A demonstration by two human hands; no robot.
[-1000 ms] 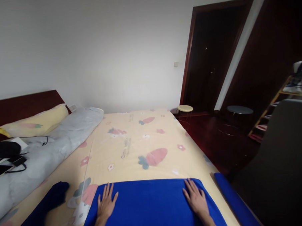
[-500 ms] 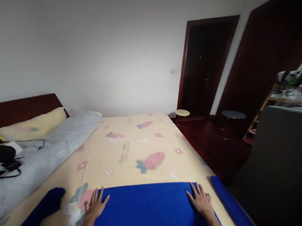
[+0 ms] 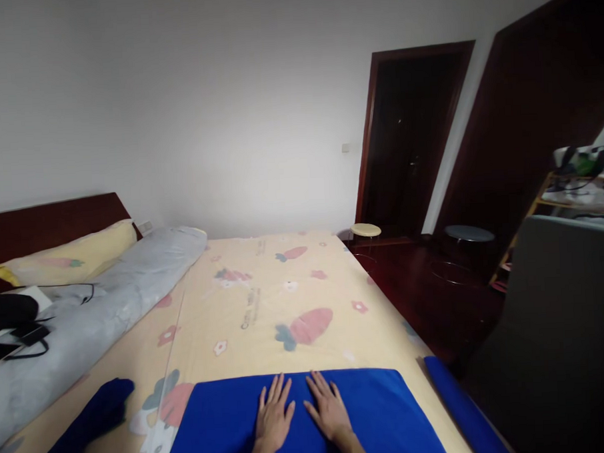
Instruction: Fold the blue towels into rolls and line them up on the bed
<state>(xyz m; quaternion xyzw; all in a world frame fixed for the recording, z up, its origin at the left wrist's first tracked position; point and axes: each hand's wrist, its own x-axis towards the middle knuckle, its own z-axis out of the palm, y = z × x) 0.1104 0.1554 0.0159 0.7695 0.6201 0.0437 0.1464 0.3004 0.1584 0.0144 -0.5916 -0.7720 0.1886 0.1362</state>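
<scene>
A bright blue cloth (image 3: 220,424) lies flat on the near part of the bed, over a cream sheet (image 3: 265,308) printed with carrots and flowers. My left hand (image 3: 273,415) and my right hand (image 3: 328,408) rest palm down on the middle of the cloth, side by side, fingers spread and pointing away from me. Neither hand grips anything. A dark navy garment (image 3: 85,429) lies on the sheet to the left of the cloth.
A grey rolled duvet (image 3: 95,309) and a yellow pillow (image 3: 63,253) lie along the left by the wooden headboard, with dark gadgets and cables (image 3: 13,319). Another blue piece (image 3: 465,413) hangs at the bed's right edge. Two stools (image 3: 365,230), a dark doorway and a grey chair back (image 3: 571,328) stand to the right.
Both hands have slid inward from the cloth's left and right edges to meet at its middle.
</scene>
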